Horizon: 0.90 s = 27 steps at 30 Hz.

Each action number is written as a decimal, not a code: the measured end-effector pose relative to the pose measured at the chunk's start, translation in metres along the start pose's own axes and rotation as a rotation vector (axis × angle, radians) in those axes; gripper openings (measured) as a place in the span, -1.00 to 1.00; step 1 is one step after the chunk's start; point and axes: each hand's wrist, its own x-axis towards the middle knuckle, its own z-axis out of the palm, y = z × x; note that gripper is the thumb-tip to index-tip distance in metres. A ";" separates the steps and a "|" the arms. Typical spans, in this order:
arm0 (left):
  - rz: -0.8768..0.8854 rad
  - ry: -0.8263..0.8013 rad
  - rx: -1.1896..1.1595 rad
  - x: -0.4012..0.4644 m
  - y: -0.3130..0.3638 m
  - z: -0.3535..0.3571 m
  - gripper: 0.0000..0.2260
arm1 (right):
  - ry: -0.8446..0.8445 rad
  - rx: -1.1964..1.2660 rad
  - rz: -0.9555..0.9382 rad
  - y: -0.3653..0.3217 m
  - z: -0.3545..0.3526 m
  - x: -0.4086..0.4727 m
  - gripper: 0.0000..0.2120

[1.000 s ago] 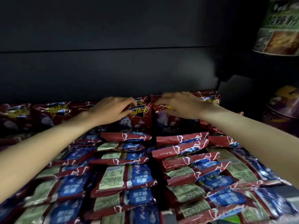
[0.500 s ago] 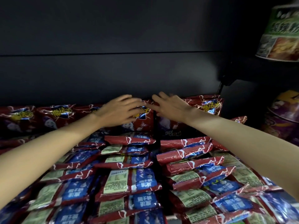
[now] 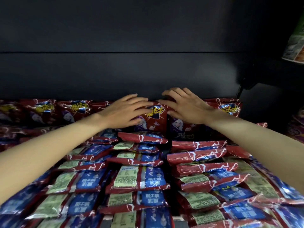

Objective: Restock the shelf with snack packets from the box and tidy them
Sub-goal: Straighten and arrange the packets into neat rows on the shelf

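Both hands are held flat with fingers spread and straight, nothing being gripped. The left hand (image 3: 125, 110) is laid on the upright packet (image 3: 153, 119) at the back row's centre, and the right hand (image 3: 184, 105) is pressed against the packet beside it (image 3: 185, 127), at 3 o'clock from the first. The flat-lying snack packets (image 3: 139, 178) are seen in overlapping rows at 6 o'clock. A noodle cup (image 3: 295, 45) is seen at 2 o'clock, against the dark back panel (image 3: 131, 46).

"魔法士" on red snack packet (image 3: 154, 118)
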 end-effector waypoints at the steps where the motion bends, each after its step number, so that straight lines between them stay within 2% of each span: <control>1: -0.055 0.022 -0.058 -0.010 0.002 -0.011 -0.60 | 0.010 0.061 -0.025 -0.002 -0.008 0.002 -0.59; 4: -0.301 0.037 -0.208 -0.053 0.004 -0.038 -0.72 | -0.005 0.274 -0.076 -0.013 -0.035 0.013 -0.73; 6: -0.470 0.005 -0.271 -0.085 0.003 -0.048 -0.80 | -0.065 0.417 -0.044 -0.025 -0.049 0.024 -0.75; 8: -0.542 -0.058 -0.243 -0.116 0.004 -0.056 -0.81 | -0.119 0.523 -0.027 -0.043 -0.060 0.040 -0.76; 13: -0.549 -0.241 -0.142 -0.178 -0.008 -0.057 -0.66 | -0.250 0.647 -0.077 -0.094 -0.070 0.083 -0.73; 15: -0.570 -0.279 -0.153 -0.193 -0.018 -0.055 -0.56 | -0.290 0.635 -0.115 -0.111 -0.069 0.100 -0.64; 19: -0.590 -0.447 -0.220 -0.203 -0.037 -0.046 -0.23 | -0.424 0.564 -0.134 -0.141 -0.062 0.131 -0.39; 21: -0.570 -0.506 -0.285 -0.203 -0.048 -0.043 -0.24 | -0.505 0.567 -0.096 -0.150 -0.056 0.144 -0.34; 23: -0.570 -0.486 -0.459 -0.206 -0.063 -0.044 -0.35 | -0.571 0.611 -0.031 -0.154 -0.051 0.153 -0.35; 25: -0.561 -0.445 -0.577 -0.215 -0.080 -0.042 -0.47 | -0.619 0.651 0.011 -0.154 -0.051 0.157 -0.40; 27: -0.540 -0.461 -0.572 -0.227 -0.096 -0.036 -0.52 | -0.589 0.607 0.013 -0.154 -0.057 0.158 -0.51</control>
